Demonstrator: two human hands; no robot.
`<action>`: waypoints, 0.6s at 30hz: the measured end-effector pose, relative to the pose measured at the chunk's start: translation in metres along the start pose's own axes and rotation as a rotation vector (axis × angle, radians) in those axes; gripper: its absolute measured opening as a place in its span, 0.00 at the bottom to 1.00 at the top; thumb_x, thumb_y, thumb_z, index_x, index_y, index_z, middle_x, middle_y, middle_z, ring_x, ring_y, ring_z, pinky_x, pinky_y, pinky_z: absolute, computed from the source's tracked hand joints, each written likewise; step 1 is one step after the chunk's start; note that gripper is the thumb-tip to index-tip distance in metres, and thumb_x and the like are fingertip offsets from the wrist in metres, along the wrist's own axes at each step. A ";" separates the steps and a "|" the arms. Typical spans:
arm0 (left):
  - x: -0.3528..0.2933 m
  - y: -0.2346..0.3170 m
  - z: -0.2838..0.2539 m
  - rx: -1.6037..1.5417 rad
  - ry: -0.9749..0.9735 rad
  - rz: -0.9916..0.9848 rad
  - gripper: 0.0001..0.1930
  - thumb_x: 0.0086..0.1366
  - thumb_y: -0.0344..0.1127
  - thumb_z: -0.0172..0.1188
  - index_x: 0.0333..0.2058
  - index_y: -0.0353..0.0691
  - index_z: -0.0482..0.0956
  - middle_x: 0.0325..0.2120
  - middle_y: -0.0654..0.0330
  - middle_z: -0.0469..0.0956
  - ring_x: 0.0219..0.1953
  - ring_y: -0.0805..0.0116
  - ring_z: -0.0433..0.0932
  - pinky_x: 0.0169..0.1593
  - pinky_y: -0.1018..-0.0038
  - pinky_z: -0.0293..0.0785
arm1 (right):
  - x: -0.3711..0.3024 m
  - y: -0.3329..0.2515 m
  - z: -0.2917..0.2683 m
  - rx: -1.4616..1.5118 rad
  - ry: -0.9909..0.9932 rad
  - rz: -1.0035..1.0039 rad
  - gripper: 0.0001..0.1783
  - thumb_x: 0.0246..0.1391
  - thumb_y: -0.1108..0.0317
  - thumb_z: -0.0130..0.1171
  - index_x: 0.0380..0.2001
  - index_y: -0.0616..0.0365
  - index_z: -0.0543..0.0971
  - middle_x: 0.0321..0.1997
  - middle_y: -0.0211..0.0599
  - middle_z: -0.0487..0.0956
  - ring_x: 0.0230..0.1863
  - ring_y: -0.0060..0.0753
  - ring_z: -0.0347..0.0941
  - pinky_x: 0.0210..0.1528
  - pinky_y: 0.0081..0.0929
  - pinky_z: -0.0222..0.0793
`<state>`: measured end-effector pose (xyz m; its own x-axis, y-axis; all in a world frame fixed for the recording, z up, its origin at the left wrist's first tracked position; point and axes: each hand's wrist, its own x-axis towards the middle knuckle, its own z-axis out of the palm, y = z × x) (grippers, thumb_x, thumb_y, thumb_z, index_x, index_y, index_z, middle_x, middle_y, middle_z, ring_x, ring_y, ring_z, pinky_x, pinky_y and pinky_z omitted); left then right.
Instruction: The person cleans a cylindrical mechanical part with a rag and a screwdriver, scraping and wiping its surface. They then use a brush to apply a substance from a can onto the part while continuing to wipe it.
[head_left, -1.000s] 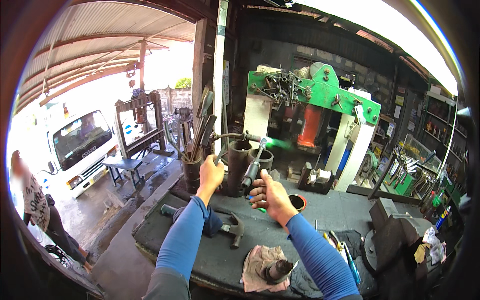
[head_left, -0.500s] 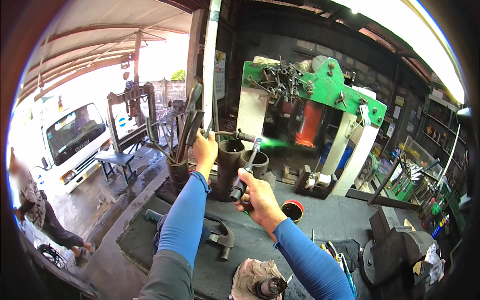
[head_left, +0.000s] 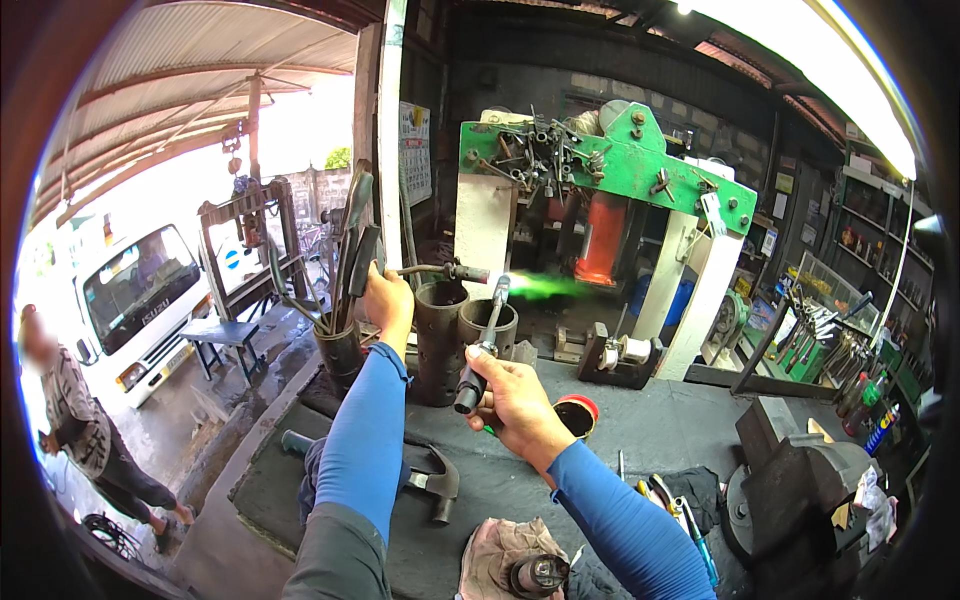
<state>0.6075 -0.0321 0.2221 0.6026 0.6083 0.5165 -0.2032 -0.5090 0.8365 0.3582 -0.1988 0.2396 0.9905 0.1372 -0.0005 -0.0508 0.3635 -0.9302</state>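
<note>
The right hand's (head_left: pixel 512 400) grip pinched the dark handle of a tool (head_left: pixel 490 333), whose metal head stood at its 12 o'clock beside a green flame (head_left: pixel 545 286). Torch nozzle (head_left: pixel 468 272): 11 o'clock. Left hand (head_left: pixel 390 303): 10 o'clock, grip state indeterminable.

Blown-out daylight left, dim back wall (head_left: pixel 500 84), fisheye-bent edges

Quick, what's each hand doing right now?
Left hand: looks closed on the torch; fingers partly hidden.
Right hand: closed, holding the metal tool by its dark handle.
</note>
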 end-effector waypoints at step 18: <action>0.014 -0.027 0.028 -0.212 0.113 -0.042 0.23 0.74 0.44 0.58 0.59 0.33 0.78 0.53 0.40 0.82 0.57 0.41 0.79 0.60 0.55 0.71 | 0.002 0.001 0.006 0.001 0.021 -0.006 0.23 0.69 0.51 0.61 0.31 0.62 0.76 0.22 0.39 0.80 0.17 0.30 0.75 0.18 0.28 0.70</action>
<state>0.6433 -0.0269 0.2011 0.5260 0.6968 0.4875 -0.3443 -0.3497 0.8713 0.3596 -0.1920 0.2407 0.9933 0.1159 -0.0031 -0.0455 0.3648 -0.9300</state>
